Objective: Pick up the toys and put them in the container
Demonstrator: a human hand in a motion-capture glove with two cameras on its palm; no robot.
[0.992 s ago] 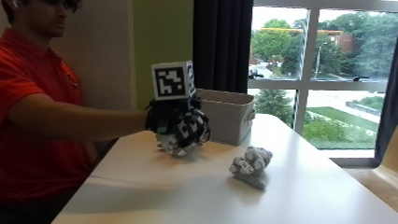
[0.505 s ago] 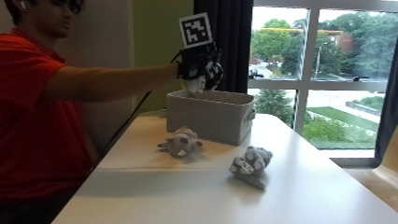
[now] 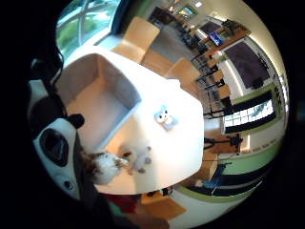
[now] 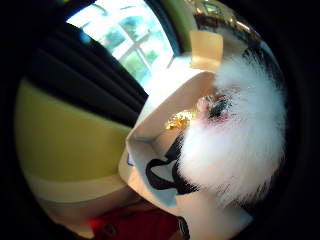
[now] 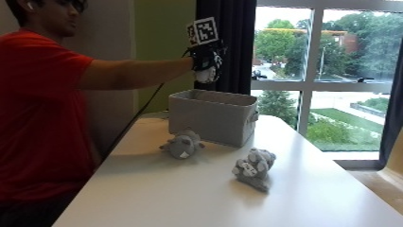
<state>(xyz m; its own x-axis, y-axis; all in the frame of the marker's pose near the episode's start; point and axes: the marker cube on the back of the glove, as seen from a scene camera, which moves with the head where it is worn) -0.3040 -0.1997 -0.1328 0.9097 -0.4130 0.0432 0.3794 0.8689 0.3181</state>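
Right hand [image 5: 205, 61] has risen from tabletop [image 5: 189, 189] to above grey container [image 5: 213, 116], fingers grasping white furry toy [image 4: 240, 145]. Ready to drop; two toys remain, centre frame.

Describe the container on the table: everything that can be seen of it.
The container is a rectangular, open-topped bin, light grey, with sides that look like fabric and a small handle on the end toward the window. It stands upright on the white table, toward the far edge. The little finger side palm view looks down into it; what shows of the inside holds no toy. The right hand holds a white fluffy toy above it, not touching. Two grey plush toys lie on the table in front; the nearer lies close to its wall.
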